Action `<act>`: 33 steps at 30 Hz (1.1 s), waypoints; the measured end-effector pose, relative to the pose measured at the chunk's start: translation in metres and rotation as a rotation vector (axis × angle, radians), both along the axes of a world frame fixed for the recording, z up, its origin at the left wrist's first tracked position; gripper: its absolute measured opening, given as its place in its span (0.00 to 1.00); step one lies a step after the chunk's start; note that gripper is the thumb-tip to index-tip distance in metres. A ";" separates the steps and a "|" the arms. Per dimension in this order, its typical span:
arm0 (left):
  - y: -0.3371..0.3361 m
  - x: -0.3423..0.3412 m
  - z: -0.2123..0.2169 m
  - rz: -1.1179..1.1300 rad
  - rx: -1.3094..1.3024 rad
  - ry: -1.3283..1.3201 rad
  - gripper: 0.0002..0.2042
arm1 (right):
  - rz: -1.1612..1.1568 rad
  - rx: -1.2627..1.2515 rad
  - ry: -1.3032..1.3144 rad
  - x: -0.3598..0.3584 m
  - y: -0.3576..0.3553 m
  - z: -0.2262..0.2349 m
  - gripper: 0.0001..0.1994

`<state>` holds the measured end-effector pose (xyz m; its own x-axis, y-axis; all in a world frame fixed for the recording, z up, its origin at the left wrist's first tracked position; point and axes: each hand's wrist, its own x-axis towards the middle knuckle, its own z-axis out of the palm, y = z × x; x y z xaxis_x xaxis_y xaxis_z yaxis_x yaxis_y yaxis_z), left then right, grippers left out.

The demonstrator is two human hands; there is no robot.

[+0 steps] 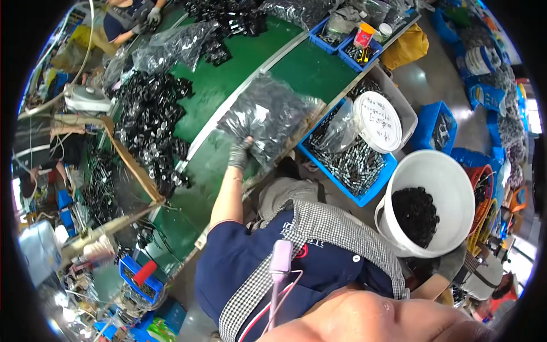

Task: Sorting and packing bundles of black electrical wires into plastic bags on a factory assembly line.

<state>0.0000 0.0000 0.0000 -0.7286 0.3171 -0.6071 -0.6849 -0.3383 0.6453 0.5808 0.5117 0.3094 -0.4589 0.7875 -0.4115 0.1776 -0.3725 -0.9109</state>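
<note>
My left hand, in a grey striped work glove with a bare thumb tip, grips the near left side of a plastic bag. The bag is see-through and shiny, and dark contents show through it. It lies flat at the near edge of the green work table. My right hand is not in view. Close to the bag's right side, a blue crate holds many small dark and silvery parts, with a clear bag and a round white lid on top.
Heaps of black parts cover the table's left side, beyond a pale metal strip. A white bucket with black pieces stands to my right. Small blue bins sit at the table's far right. Another person's gloved hand works at the upper left.
</note>
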 end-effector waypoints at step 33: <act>0.004 0.028 0.130 -0.367 0.323 -0.150 0.29 | 0.798 0.708 -0.053 -0.542 -0.251 0.023 0.23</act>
